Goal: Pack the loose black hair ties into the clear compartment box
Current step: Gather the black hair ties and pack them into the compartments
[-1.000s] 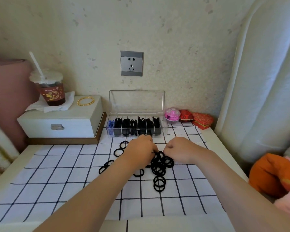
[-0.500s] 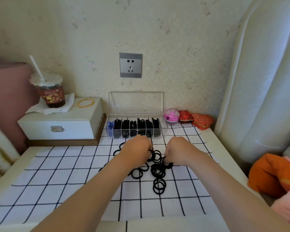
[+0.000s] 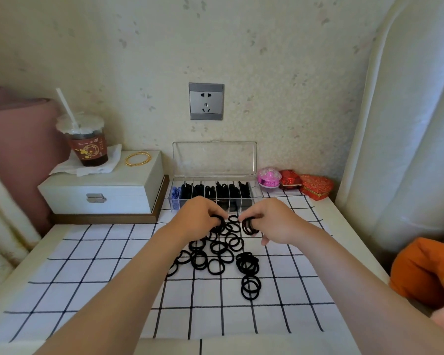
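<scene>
Loose hair ties (image 3: 246, 263): heap on checked cloth (image 3: 113, 265), near open compartment box (image 3: 214, 157). Light, soft, elastic, likely to snag together; left hand (image 3: 199, 219) pinches ties, right hand (image 3: 272, 221) grips bundle. Hold: hook through loops.

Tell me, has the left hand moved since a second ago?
Yes. The left hand has shifted away from the camera, toward the clear compartment box; it now overlaps the box's front wall, fingers curled on black hair ties.
</scene>
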A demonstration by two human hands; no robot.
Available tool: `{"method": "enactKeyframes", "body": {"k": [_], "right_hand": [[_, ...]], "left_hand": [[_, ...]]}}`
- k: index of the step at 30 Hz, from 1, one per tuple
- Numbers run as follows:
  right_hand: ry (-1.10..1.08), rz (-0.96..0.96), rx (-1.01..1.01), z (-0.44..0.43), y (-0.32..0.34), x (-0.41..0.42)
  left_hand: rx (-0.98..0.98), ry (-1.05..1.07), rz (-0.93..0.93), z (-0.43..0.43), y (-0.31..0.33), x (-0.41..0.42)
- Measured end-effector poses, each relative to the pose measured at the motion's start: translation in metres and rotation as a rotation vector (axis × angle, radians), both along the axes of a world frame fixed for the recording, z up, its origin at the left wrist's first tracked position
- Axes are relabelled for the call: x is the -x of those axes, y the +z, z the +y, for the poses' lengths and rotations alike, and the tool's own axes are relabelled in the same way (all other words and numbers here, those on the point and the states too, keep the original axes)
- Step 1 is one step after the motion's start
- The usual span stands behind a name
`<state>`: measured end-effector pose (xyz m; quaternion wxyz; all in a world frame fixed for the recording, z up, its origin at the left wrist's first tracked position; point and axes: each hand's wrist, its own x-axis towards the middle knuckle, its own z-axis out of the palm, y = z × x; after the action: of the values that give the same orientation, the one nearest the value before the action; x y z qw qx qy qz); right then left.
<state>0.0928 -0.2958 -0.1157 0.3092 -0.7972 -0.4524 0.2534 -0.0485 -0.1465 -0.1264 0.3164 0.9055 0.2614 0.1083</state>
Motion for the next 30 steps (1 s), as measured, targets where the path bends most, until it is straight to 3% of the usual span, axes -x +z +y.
{"method": "enactKeyframes", "body": {"k": [3, 7, 13, 18, 25, 30], "right_hand": [[0.133, -0.046, 0.069, 0.004, -0.003, 0.008], [0.22, -0.281, 0.123, 0.01, -0.011, 0.013], [0.284, -0.455, 0.215, 0.014, -0.014, 0.015], [0.257, -0.541, 0.248, 0.02, -0.021, 0.016], [0.24, -0.447, 0.268, 0.017, -0.02, 0.014], [0.227, -0.475, 0.219, 0.019, -0.019, 0.012]], "left_hand": [[0.048, -0.128, 0.083, 0.0, 0.0, 0.005], [-0.128, -0.198, 0.227, -0.003, -0.005, 0.011], [-0.261, -0.288, 0.286, -0.003, -0.016, 0.014], [-0.307, -0.245, 0.275, -0.002, -0.017, 0.015], [0.02, -0.002, 0.033, 0.006, -0.009, 0.019], [0.208, 0.0, -0.014, 0.001, -0.009, 0.019]]}}
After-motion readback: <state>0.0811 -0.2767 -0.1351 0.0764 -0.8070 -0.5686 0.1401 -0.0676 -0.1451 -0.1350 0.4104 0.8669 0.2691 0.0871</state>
